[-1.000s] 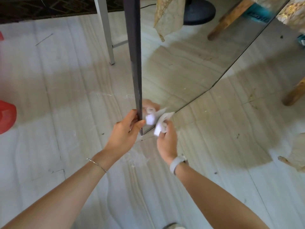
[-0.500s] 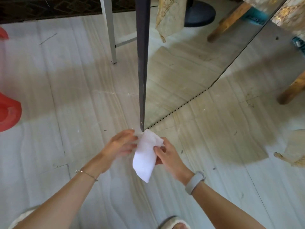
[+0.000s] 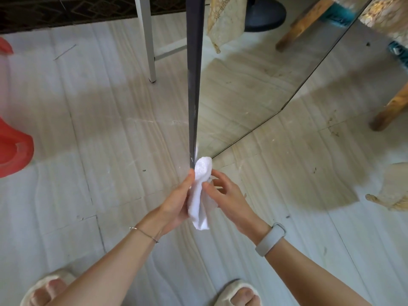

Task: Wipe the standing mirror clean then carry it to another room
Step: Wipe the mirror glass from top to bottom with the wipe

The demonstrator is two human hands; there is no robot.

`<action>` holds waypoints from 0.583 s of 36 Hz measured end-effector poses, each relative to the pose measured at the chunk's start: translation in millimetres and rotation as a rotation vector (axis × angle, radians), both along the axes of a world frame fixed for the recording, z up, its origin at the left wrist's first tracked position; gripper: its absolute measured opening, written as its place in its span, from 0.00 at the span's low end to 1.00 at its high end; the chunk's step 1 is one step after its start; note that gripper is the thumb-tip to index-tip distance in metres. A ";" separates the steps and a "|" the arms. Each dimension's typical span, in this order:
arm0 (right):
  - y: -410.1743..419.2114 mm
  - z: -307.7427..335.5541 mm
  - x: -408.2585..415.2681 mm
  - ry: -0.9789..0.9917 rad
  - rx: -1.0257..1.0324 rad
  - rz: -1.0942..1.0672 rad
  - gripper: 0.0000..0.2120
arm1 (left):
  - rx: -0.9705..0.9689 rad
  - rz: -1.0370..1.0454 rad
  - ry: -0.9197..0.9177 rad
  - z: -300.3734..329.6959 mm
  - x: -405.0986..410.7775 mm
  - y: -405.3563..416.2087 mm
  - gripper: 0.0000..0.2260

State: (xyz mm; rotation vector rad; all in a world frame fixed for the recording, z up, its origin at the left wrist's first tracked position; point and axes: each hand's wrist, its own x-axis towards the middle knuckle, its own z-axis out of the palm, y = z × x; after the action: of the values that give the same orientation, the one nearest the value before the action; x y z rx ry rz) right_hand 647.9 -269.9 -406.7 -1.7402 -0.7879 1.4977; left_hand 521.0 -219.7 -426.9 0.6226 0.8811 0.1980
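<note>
The standing mirror (image 3: 254, 85) rises from the floor ahead of me, its dark frame edge (image 3: 193, 74) facing me and its glass reflecting pale floor boards. Just below its bottom near corner I hold a white cloth (image 3: 200, 193), bunched lengthwise. My left hand (image 3: 176, 202) grips the cloth from the left. My right hand (image 3: 223, 195) pinches it from the right with its other fingers spread. The cloth's top touches the frame's lower corner.
A white metal leg (image 3: 148, 40) stands behind the mirror. A red plastic item (image 3: 13, 149) lies at the far left. Wooden furniture legs (image 3: 390, 109) and a cloth heap (image 3: 395, 188) sit at right. My slippered feet (image 3: 238, 292) are at the bottom.
My left hand let go of the mirror frame and both hands dropped below its corner. The cloth was spread out half a second ago and is now gathered into a narrow bundle.
</note>
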 end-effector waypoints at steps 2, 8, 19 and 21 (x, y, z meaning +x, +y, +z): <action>-0.6 -1.1 -0.8 -0.054 -0.007 0.036 0.16 | 0.028 -0.040 -0.028 3.5 1.5 -2.4 0.22; -1.3 -5.2 4.7 -0.082 -0.054 0.018 0.15 | 0.061 -0.155 -0.040 -4.1 -5.4 -2.9 0.25; -10.2 -12.3 21.5 0.118 -0.110 -0.162 0.17 | 0.096 -0.168 0.022 2.5 0.4 3.3 0.22; -8.8 -10.7 25.0 0.125 -0.089 -0.189 0.18 | 0.076 -0.136 -0.008 3.9 -0.5 3.7 0.21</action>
State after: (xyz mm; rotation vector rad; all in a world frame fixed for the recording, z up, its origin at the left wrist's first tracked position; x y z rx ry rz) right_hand 672.9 -278.7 -417.3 -1.7151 -0.4856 1.5153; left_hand 520.5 -216.0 -423.0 0.7493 0.8235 0.1120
